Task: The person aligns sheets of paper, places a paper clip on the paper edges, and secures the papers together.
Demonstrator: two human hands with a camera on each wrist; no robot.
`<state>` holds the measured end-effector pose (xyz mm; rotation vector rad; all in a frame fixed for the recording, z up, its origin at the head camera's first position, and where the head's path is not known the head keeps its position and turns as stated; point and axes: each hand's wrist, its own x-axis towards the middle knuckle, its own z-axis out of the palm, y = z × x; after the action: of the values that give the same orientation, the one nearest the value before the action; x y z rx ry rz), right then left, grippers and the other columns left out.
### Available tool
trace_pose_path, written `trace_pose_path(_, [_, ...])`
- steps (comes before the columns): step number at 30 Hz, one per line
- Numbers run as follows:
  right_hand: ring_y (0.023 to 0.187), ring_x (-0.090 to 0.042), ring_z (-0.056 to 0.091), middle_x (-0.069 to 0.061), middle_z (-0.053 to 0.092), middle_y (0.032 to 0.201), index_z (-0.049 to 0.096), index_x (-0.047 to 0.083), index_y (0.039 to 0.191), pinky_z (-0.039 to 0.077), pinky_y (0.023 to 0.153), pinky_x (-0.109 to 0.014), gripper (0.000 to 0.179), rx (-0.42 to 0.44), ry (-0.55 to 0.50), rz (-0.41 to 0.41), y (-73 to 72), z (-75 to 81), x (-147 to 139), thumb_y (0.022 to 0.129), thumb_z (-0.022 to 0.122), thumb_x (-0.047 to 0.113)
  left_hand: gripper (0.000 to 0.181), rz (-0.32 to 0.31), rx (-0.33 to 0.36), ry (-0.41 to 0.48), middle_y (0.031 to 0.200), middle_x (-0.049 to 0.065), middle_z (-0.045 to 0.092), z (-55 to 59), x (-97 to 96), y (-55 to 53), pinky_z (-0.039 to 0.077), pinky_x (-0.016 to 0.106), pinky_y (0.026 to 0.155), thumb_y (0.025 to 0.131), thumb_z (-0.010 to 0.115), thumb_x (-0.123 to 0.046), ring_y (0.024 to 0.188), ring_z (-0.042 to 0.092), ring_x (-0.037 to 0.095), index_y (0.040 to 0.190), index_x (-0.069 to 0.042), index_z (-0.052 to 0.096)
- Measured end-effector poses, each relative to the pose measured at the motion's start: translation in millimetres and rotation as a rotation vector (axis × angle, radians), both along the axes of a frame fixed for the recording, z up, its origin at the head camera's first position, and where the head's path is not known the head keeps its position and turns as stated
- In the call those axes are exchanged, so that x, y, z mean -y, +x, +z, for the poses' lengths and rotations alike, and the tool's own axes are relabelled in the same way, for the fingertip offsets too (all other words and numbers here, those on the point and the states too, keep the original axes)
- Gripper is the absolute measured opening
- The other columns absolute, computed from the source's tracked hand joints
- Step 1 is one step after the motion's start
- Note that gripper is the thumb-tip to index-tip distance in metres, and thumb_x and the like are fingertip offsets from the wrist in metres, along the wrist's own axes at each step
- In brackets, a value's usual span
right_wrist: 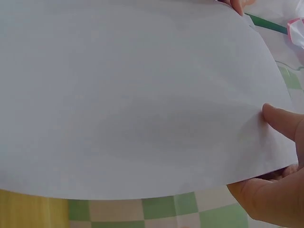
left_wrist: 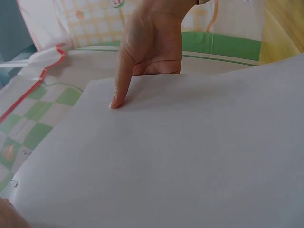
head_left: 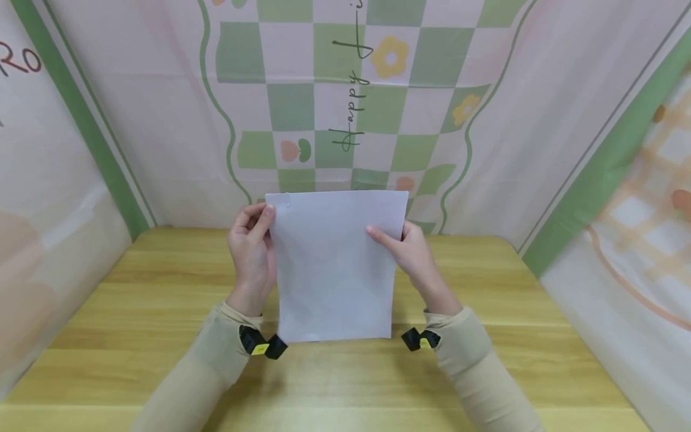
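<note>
A plain white sheet of paper (head_left: pixel 335 270) is held up over the table, its face toward the head camera. My left hand (head_left: pixel 252 249) pinches the upper left corner, thumb in front. At the right edge, a little below the top, my right hand (head_left: pixel 415 252) grips the sheet with the thumb flat on the front and the fingers behind, as the right wrist view also shows. A small paper clip (head_left: pixel 288 200) sits on the top edge near the left corner; in the left wrist view that clip (left_wrist: pixel 13 183) shows close to my left fingertips.
The wooden table (head_left: pixel 335 384) spreads beneath the hands. Behind it hangs a cloth (head_left: pixel 291 108) with green and white checks and flowers, and more patterned cloth stands at both sides. A small black camera is strapped to each wrist.
</note>
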<state>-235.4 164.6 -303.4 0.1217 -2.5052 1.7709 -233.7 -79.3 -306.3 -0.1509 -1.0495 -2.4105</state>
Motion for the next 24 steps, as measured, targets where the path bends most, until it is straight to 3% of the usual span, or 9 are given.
trace_pose_path(7, [0.12, -0.027, 0.05, -0.015, 0.056, 0.13, 0.052, 0.003, 0.127, 0.039, 0.104, -0.045, 0.056, 0.066, -0.022, 0.032, 1.4, -7.4, 0, 0.086, 0.07, 0.036, 0.005, 0.006, 0.013, 0.011, 0.085, 0.003, 0.058, 0.1, 0.5, -1.1, 0.049, 0.021, 0.076, 0.084, 0.069, -0.002, 0.081, 0.055, 0.015, 0.087, -0.003, 0.064])
trace_pose_path(24, [0.111, -0.024, 0.056, -0.017, 0.059, 0.125, 0.053, 0.003, 0.125, 0.045, 0.094, -0.037, 0.045, 0.026, -0.064, 0.067, 3.6, -18.1, 2, 0.089, 0.067, 0.026, 0.005, 0.002, -0.006, 0.024, 0.083, 0.003, 0.059, -1.6, 0.7, -2.6, 0.05, 0.02, 0.074, 0.084, 0.069, -0.002, 0.08, 0.055, 0.014, 0.083, -0.007, 0.067])
